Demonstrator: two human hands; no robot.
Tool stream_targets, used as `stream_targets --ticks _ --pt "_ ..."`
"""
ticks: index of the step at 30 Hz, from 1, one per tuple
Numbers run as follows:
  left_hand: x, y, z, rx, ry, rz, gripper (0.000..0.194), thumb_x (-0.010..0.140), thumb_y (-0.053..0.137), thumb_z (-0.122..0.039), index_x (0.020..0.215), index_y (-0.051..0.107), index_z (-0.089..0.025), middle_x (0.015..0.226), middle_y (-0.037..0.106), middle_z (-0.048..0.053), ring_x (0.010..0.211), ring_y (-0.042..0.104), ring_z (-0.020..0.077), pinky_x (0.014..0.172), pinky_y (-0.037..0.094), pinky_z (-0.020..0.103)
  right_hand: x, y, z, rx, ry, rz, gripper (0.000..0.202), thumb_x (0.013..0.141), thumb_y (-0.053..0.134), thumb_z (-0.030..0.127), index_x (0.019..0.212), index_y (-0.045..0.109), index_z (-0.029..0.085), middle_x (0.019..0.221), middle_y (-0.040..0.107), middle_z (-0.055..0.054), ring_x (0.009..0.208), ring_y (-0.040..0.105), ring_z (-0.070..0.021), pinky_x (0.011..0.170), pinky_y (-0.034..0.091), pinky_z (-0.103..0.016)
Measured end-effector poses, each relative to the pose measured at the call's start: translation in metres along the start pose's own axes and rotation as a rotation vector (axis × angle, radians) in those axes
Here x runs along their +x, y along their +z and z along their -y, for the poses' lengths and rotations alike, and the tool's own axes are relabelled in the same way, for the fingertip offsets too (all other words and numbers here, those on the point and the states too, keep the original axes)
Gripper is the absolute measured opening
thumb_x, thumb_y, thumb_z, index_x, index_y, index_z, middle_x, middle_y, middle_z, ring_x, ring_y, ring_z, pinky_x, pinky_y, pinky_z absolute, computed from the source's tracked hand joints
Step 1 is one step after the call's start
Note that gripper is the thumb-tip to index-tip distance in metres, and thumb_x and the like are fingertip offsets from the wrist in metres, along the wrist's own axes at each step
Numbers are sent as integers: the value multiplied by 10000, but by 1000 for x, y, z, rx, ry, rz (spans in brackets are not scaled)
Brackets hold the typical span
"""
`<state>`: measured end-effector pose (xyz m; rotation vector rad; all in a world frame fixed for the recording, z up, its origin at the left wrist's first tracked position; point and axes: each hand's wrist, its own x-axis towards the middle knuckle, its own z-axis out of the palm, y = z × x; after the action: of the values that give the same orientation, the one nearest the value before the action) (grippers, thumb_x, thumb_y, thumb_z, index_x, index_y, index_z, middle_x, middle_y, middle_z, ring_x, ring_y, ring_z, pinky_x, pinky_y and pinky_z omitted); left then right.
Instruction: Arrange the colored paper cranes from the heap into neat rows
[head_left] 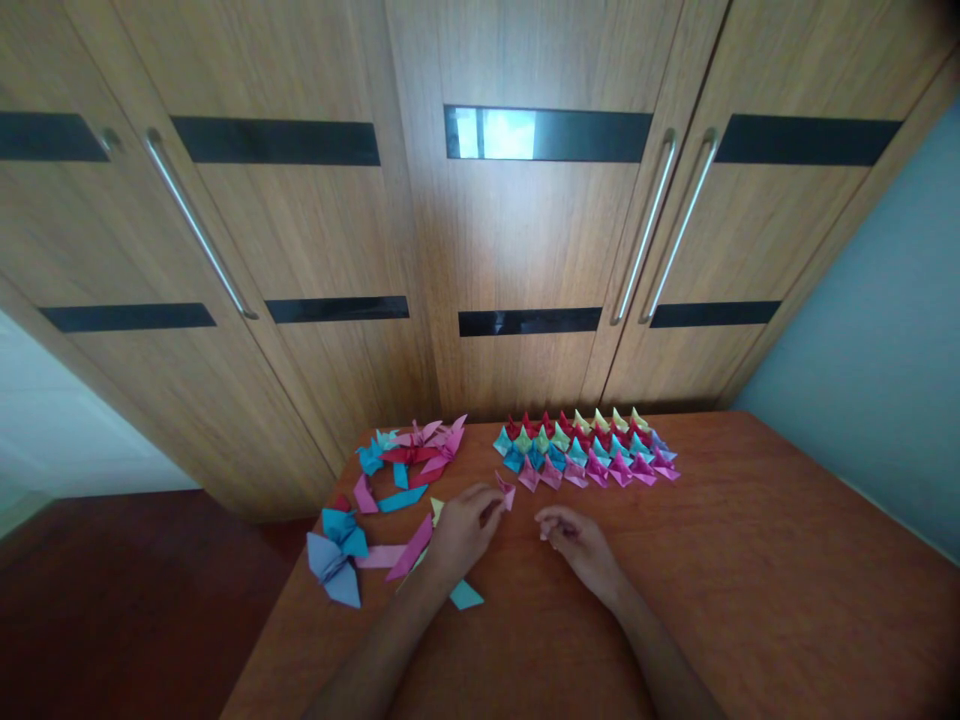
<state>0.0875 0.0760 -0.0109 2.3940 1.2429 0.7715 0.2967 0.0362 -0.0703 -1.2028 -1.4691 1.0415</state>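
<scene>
And the left hand (466, 525) is pinching a small pink paper piece (508, 496) between thumb and fingers! The piece is poking out just beyond the fingertips, on the side facing the right hand (577, 548), and it is sitting just in front of the packed rows of folded paper (576, 470). Whether it is touching the table (750, 600), I'm not able to tell. Over here the right hand is hovering with fingers loosely curled, well apart from the piece; from where I'm standing, I can't tell if it is gripping anything. Beside the left wrist, a magenta strip (411, 550) is lying aslant, and farther left 1 blue fold (346, 532) is resting against 1 lavender fold (335, 570).
</scene>
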Motion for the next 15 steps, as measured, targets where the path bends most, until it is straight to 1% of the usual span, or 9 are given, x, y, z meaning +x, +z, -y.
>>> stream_targets --ticks 2,4,9,15 --pt "10 4 4 126 -2 75 192 898 443 -180 950 627 -196 949 650 44 873 613 152 795 467 233 -1 0 3 -32 -15 20 202 828 555 349 907 649 188 757 632 -24 716 577 -159 683 436 -270" --pt "19 8 6 207 -13 127 223 919 407 -201 964 626 -198 971 645 54 892 617 164 801 470 246 -1 0 6 -43 -25 23 185 824 560 331 901 653 189 755 634 -21 720 578 -158 689 437 -267" --pt "31 18 9 290 -47 179 251 936 372 -229 981 618 -205 971 629 70 888 620 187 776 477 273 0 0 6 -48 -27 38 188 828 559 330 907 655 189 739 635 -18 706 574 -153 685 444 -263" --pt "34 21 9 349 -68 223 253 944 358 -241 1014 600 -220 1008 615 71 900 616 184 786 470 273 0 0 8 -35 -16 39 175 820 564 320 887 655 187 739 643 -16 704 577 -149 689 443 -259"
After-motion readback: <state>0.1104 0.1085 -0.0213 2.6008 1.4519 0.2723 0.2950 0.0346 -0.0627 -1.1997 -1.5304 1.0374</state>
